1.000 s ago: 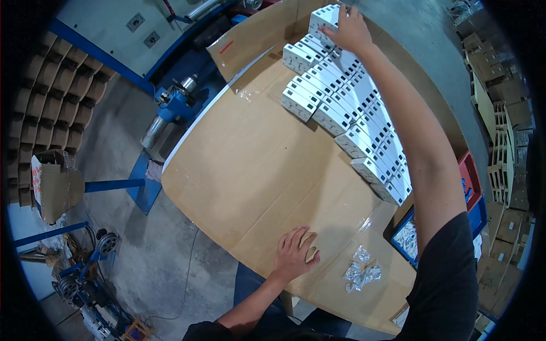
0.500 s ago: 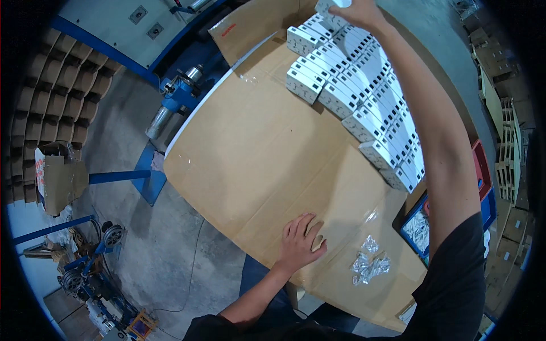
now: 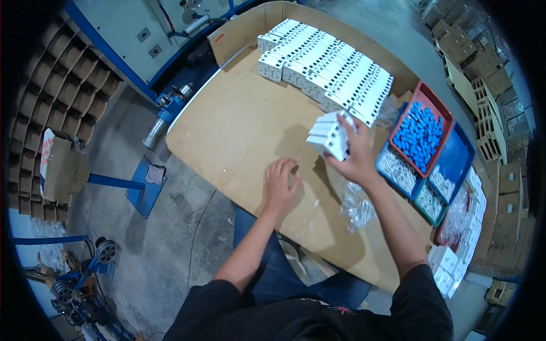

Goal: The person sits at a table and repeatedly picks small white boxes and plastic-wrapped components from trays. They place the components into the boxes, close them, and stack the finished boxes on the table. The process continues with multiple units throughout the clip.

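Note:
A small stack of white plastic housings [image 3: 328,132] with dark square openings is gripped in my right hand [image 3: 359,153], held above the cardboard-covered table [image 3: 227,133]. My left hand [image 3: 280,184] hovers at or just over the cardboard near the front edge, its fingers apart and nothing in them. Beyond both hands, rows of matching white housings [image 3: 327,59] stand packed side by side at the far side of the table. Crumpled clear plastic bags [image 3: 356,207] lie under and beside my right forearm.
To the right, a red tray [image 3: 449,109] holds blue parts [image 3: 420,133]. It rests on a blue divided tray [image 3: 459,149] with white pieces. More white housings [image 3: 446,264] stand at the right edge. A cardboard wall [image 3: 364,40] borders the far side. Blue machinery [image 3: 168,111] stands left.
My right hand has come back from the far end of the rows toward me, carrying white housings. My left hand has shifted slightly. The view has swung, bringing the trays into fuller sight.

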Tool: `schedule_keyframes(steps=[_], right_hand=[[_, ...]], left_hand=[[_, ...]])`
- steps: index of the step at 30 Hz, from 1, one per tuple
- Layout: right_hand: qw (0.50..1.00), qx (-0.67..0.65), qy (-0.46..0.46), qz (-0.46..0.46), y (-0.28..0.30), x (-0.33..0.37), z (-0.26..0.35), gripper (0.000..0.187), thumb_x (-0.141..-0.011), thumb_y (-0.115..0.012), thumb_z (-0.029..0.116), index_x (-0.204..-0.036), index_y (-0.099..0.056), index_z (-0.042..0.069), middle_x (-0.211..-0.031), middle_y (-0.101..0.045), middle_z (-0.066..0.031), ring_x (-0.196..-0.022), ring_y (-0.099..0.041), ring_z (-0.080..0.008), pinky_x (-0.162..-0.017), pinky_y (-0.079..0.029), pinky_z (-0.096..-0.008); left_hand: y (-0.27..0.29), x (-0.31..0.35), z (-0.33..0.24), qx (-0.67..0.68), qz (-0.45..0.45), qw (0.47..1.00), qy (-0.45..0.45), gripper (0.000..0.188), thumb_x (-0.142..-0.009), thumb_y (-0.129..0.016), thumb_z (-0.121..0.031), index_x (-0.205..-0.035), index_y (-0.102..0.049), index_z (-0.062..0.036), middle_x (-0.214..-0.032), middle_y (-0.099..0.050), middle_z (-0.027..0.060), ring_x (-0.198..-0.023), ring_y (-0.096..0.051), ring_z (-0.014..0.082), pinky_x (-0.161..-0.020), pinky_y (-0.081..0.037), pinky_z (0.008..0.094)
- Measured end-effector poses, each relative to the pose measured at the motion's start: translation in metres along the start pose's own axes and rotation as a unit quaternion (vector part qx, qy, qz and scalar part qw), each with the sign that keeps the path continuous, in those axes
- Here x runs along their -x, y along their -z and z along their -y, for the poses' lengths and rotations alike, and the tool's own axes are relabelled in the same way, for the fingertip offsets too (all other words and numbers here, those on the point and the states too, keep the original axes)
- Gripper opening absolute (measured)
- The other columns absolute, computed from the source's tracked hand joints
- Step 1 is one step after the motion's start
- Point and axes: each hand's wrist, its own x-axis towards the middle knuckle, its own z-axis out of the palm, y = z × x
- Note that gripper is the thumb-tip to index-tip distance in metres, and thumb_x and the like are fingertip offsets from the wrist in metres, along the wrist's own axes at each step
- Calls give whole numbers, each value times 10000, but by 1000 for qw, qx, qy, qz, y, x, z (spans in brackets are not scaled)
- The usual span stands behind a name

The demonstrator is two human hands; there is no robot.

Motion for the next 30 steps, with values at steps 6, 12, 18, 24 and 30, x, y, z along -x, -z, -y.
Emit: schedule_keyframes(steps=[6, 12, 18, 24, 30], right_hand=[[992, 111, 51, 3, -40, 117, 39, 1094, -680, -899, 272, -1644, -399, 137, -1478, -436, -268, -1367, -453, -468, -1150, -387, -570], [994, 48, 91, -46, -60, 174, 31, 1155, -624, -943, 178, -1634, -386, 105, -1519, -409, -215, -1460, -402, -450, -1212, -403, -537], [991, 19, 129, -11, -43, 203, 42, 992, -699, -941, 398, -1519, -479, 84, -1490, -416, -227, -1469, -404, -447, -1212, -401, -536], [991, -86, -43, -95, -52, 203, 57, 653, -813, -893, 390, -1273, -623, 14, -1407, -490, -248, -1336, -511, -445, -1094, -471, -491], [980, -93, -123, -128, -56, 193, 58, 635, -793, -877, 302, -1287, -587, 30, -1389, -540, -247, -1355, -511, -443, -1139, -443, -496]], left_hand=[[2, 2, 18, 126, 6, 992, 7, 465, -1016, -700, -289, -1387, -608, -25, -1388, -624, 194, -1262, -607, 372, -1084, -480, 465], [-19, 60, -18, 313, 90, 945, -29, 856, -922, -828, -328, -1582, -403, 13, -1454, -581, 281, -1329, -580, 423, -1127, -474, 476], [-13, 82, -18, 60, 65, 989, -118, 875, -856, -853, -299, -1546, -443, 47, -1458, -578, 277, -1332, -570, 442, -1139, -457, 504], [-4, 84, -30, 96, 66, 984, -136, 756, -824, -846, -190, -1484, -530, 2, -1550, -549, 212, -1431, -538, 384, -1170, -467, 460], [5, 91, -44, 113, 83, 982, -128, 713, -845, -848, -179, -1463, -539, -4, -1509, -588, 202, -1383, -591, 368, -1138, -490, 435]])
